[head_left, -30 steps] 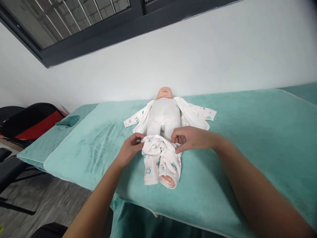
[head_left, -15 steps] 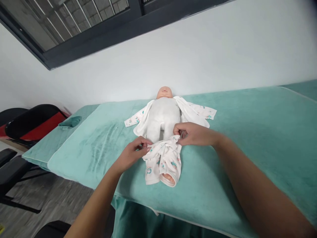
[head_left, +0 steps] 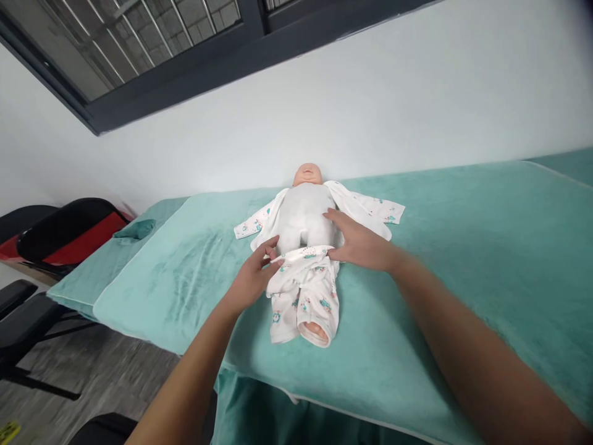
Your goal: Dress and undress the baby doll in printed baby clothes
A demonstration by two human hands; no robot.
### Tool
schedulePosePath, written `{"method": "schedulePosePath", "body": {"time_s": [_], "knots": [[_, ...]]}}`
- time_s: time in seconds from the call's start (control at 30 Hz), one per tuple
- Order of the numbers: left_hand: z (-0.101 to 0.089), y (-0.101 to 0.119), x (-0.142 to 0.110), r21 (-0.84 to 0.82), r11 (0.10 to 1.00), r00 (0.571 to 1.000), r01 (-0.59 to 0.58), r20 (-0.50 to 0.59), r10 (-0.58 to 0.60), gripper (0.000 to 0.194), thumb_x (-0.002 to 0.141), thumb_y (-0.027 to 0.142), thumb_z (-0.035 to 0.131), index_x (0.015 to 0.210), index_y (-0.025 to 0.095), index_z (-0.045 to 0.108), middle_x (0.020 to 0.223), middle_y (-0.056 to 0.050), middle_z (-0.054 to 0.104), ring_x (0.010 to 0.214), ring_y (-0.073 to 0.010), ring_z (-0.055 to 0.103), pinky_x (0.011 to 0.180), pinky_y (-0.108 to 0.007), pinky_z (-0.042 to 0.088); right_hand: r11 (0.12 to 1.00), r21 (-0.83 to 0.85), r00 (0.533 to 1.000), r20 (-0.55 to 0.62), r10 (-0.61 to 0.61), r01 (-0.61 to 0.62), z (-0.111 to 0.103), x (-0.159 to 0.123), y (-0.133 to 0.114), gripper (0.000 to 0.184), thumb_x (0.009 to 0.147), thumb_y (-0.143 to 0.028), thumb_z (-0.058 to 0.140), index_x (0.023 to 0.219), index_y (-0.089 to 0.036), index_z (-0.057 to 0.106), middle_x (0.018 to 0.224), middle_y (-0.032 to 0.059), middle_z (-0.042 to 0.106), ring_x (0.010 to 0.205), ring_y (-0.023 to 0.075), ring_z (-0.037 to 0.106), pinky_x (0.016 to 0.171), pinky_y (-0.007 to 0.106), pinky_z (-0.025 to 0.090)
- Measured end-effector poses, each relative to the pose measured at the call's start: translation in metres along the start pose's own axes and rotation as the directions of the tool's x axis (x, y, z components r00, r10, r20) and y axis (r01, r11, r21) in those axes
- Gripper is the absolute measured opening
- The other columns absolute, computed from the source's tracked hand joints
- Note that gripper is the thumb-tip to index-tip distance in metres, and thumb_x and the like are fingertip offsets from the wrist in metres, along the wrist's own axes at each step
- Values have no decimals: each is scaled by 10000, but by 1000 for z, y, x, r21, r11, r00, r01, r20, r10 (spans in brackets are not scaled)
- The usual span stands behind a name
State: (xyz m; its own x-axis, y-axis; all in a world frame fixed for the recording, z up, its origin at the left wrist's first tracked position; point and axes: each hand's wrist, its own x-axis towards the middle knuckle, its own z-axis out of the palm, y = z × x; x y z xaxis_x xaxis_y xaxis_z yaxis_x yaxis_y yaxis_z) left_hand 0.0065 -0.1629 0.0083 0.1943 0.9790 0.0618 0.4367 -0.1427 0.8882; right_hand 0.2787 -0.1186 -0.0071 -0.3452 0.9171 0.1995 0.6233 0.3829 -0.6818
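Note:
A baby doll [head_left: 306,210] with a soft white body lies on its back, its head towards the wall. Printed white baby pants [head_left: 303,290] cover its lower legs, with the waistband around the thighs. At the waistband's left side, my left hand [head_left: 252,272] pinches the edge between thumb and curled fingers. My right hand [head_left: 364,241] is open on the other side, its thumb at the waistband and its fingers spread by the doll's hip. A matching baby shirt [head_left: 365,210] lies open at the front, its sleeves spread to both sides. One foot shows inside a pant leg.
The doll lies on a bed with a green velvety cover [head_left: 463,247], against a white wall [head_left: 417,93]. Above is a dark window frame [head_left: 185,74]. Black and red chairs [head_left: 74,232] stand at the left, beyond the bed's end.
The waistband has moved slightly up the legs and lies flatter. My right hand has gone from a pinch on the cloth to spread fingers. My left hand has shifted slightly upward.

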Motion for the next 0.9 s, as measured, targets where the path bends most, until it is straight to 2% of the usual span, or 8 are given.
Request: {"method": "schedulePosePath", "body": {"time_s": [0.13, 0.27, 0.4, 0.57, 0.63, 0.73, 0.8, 0.9], "knots": [[10, -8, 25, -33, 999, 975, 21, -221, -28, 218, 864, 335, 630, 789, 215, 465, 1071, -49, 697, 908, -175, 622, 753, -281, 456, 1000, -12, 999, -34, -24, 24, 2, 4, 7, 721, 799, -360, 639, 1473, -209, 432, 1546, 106, 443, 1353, 329, 487, 1115, 457, 390], [17, -12, 52, -10, 1000, 927, 17, -374, -20, 199, 821, 261, 655, 737, 210, 482, 651, 51, 505, 627, -115, 466, 609, -231, 376, 993, -93, 993, -90, -76, 68, -1, 14, 14, 481, 832, -262, 566, 1312, -243, 572, 1286, 74, 664, 1111, 297, 645, 947, 420, 480], [27, -23, 69, -175, 984, 926, -22, -376, -46, 235, 777, 277, 696, 744, 215, 472, 592, 79, 390, 556, -99, 355, 528, -220, 301, 991, -104, 966, -237, -102, 79, 3, 29, 21, 315, 849, -185, 478, 1112, -258, 636, 999, 31, 726, 916, 249, 665, 840, 368, 467], [33, -43, 70, -337, 941, 917, 17, -370, -149, 319, 729, 397, 749, 752, 211, 491, 625, 75, 412, 570, -92, 357, 530, -219, 305, 998, 53, 920, -392, -21, 45, 19, 40, 26, 106, 858, -285, 531, 913, -220, 595, 926, 48, 673, 851, 213, 609, 772, 326, 443], [33, -46, 68, -342, 939, 914, 29, -371, -163, 339, 722, 427, 760, 741, 206, 503, 647, 67, 446, 600, -94, 389, 554, -219, 326, 995, 71, 935, -344, 85, -64, 19, 38, 25, 200, 873, -388, 544, 761, -223, 538, 772, 31, 627, 746, 202, 566, 710, 326, 417], [33, -45, 67, -352, 935, 919, 48, -350, -179, 346, 709, 446, 785, 733, 198, 545, 682, 59, 494, 652, -99, 440, 607, -222, 370, 976, 135, 978, -98, 183, -169, 10, 31, 24, 399, 916, -514, 469, 643, -223, 463, 650, 15, 564, 669, 189, 519, 668, 327, 384], [31, -43, 65, -369, 927, 927, 68, -321, -196, 354, 689, 464, 801, 744, 194, 578, 689, 52, 530, 664, -108, 469, 616, -230, 389, 972, 192, 991, 62, 122, -132, 1, 26, 24, 420, 924, -534, 448, 652, -215, 475, 686, 17, 569, 702, 189, 521, 676, 321, 384], [29, -42, 61, -409, 908, 937, 92, -273, -218, 364, 687, 490, 791, 808, 187, 631, 730, 23, 610, 685, -133, 540, 622, -249, 432, 962, 269, 982, 191, -4, -48, -11, 19, 28, 368, 901, -527, 508, 731, -203, 551, 763, 14, 582, 756, 187, 527, 690, 306, 392]]}}
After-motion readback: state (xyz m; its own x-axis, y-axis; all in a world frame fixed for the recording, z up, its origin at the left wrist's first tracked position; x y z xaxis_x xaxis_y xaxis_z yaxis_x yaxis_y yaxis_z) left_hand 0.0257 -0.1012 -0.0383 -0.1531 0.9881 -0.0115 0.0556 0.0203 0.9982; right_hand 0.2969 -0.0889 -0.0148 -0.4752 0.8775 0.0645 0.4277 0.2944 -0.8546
